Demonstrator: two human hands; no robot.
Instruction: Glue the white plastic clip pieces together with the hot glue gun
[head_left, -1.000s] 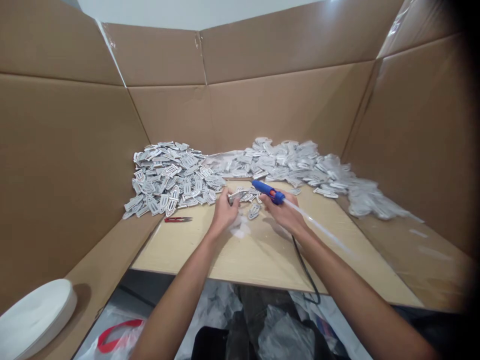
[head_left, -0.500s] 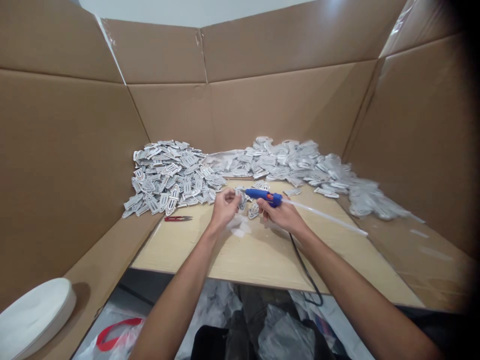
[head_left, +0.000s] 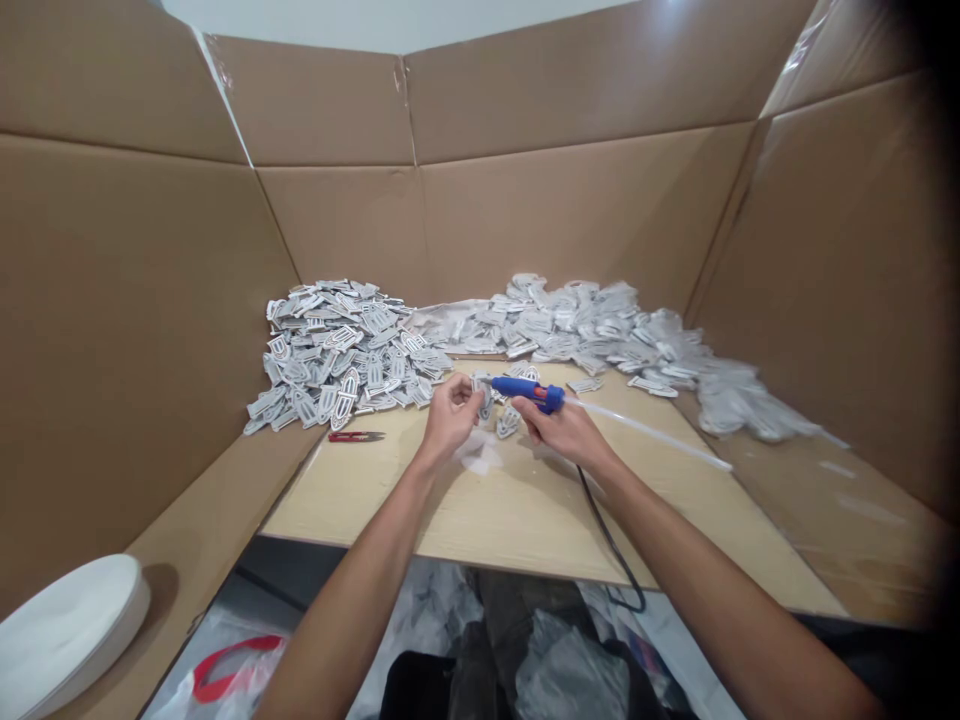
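Blue glue gun point(head_left: 525, 391) gripped by right hand point(head_left: 568, 430); tip point(head_left: 486, 381) at or near grey piece point(head_left: 484, 398), pinched by left hand point(head_left: 448, 425). Piece seems unfinished. Beyond fingers point(head_left: 458, 387), two heaps point(head_left: 360, 350): finished or waiting, cannot tell.

Head view, forward and down
Set close, above and just short of the board point(head_left: 517, 520), it faces the wall point(head_left: 562, 210) beyond.
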